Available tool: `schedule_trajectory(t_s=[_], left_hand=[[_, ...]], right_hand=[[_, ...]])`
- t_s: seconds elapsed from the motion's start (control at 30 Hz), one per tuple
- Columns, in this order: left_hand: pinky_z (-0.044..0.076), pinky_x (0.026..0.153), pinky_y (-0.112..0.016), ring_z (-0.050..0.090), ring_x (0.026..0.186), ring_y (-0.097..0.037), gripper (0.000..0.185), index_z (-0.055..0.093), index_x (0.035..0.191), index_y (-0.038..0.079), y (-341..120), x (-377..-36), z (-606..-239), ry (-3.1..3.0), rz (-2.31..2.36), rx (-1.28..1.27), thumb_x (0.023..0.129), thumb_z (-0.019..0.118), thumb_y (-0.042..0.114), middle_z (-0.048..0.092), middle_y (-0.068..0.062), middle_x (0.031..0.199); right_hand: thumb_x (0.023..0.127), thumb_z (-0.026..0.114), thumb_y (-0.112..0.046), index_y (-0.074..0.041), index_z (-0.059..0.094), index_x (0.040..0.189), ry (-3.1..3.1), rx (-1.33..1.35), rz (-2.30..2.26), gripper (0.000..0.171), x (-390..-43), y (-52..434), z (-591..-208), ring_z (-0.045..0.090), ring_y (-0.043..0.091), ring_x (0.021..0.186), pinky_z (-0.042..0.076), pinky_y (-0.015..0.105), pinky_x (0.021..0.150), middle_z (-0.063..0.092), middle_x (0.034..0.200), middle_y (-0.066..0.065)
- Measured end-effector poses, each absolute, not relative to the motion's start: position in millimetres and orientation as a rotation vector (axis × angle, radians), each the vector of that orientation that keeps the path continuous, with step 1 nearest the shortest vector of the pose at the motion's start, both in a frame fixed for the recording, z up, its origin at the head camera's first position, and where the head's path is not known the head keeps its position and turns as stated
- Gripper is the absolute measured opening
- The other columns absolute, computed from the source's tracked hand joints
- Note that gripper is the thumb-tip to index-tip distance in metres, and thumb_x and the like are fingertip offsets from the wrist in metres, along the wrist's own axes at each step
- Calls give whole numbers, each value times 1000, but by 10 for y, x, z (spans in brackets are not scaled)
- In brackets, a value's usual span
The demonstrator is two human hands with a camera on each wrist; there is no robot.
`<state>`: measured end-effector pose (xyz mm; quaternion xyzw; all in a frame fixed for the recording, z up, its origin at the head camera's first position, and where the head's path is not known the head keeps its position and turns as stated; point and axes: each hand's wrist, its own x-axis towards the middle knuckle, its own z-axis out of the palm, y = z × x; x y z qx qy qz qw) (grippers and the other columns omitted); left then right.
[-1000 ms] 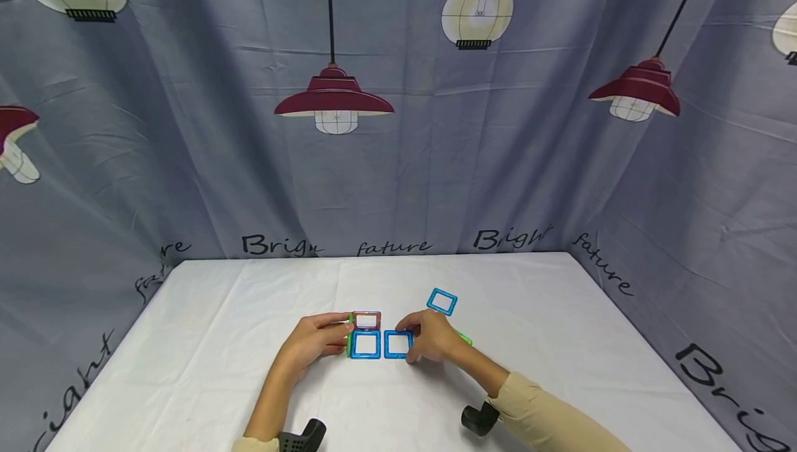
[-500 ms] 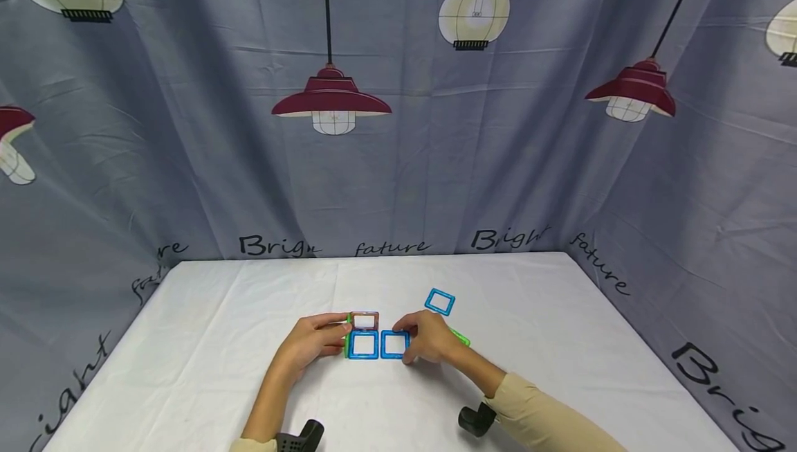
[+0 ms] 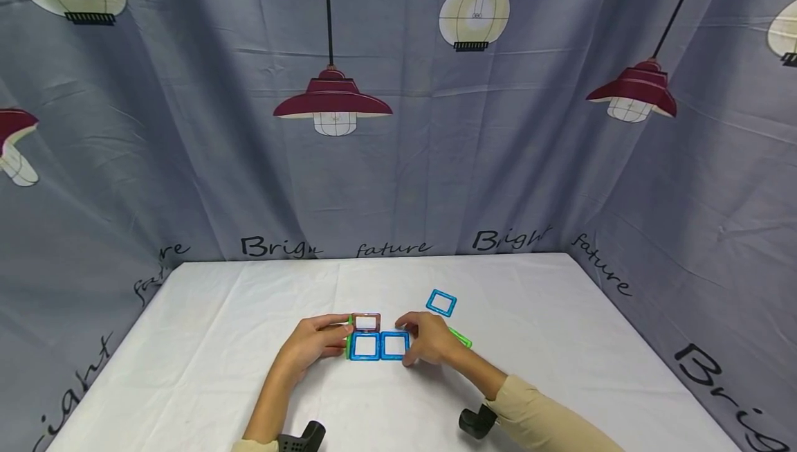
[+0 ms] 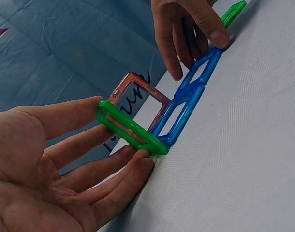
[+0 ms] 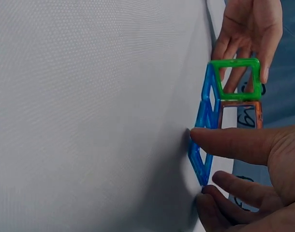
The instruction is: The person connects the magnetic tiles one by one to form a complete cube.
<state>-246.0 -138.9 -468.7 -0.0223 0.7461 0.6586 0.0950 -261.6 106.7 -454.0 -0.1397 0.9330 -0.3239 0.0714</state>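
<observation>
Two blue magnetic tiles lie flat on the table, edge to edge: the left blue tile (image 3: 364, 356) and the right blue tile (image 3: 395, 356). A green tile (image 5: 235, 96) stands upright on the left tile's outer edge; an orange-brown tile (image 4: 130, 79) stands at its far edge, beside the green one. Mostly straight fingers of my left hand (image 3: 311, 341) touch the green tile's outer side. My right hand (image 3: 429, 338) holds the right blue tile at its right side, between thumb and fingers. Its palm hides part of the table behind.
Behind my right hand lie another blue tile (image 3: 441, 293) and a green tile (image 3: 462, 337), partly hidden by that hand. A white cloth (image 3: 249, 313) covers the table, and a grey curtain (image 3: 398, 182) printed with lamps hangs behind it.
The right blue tile has slid left with my right hand, and the gap between the two blue tiles has closed. My left hand stays at the green tile.
</observation>
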Motion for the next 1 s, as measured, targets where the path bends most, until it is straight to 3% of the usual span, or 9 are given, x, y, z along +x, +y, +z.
schedule_trajectory(t_s=[0.37, 1.0], left_hand=[[62, 80, -36, 71, 90, -22, 44, 65, 130, -3, -1378, -2461, -4685, 2210, 1951, -70, 93, 74, 20, 74, -17, 112], [62, 80, -37, 72, 89, -21, 45, 66, 129, -1, -1374, -2465, -4692, 2224, 1946, -83, 92, 76, 22, 74, -18, 114]], right_hand=[[64, 95, -7, -6, 69, 109, 2806, -436, -927, 52, -2625, 1133, -4543, 55, 20, 92, 55, 43, 92, 64, 99, 4], [65, 89, -1, -1, 69, 111, 2748, -528, -1023, 50, -2620, 1062, -4315, 61, 26, 94, 54, 39, 83, 67, 99, 9]])
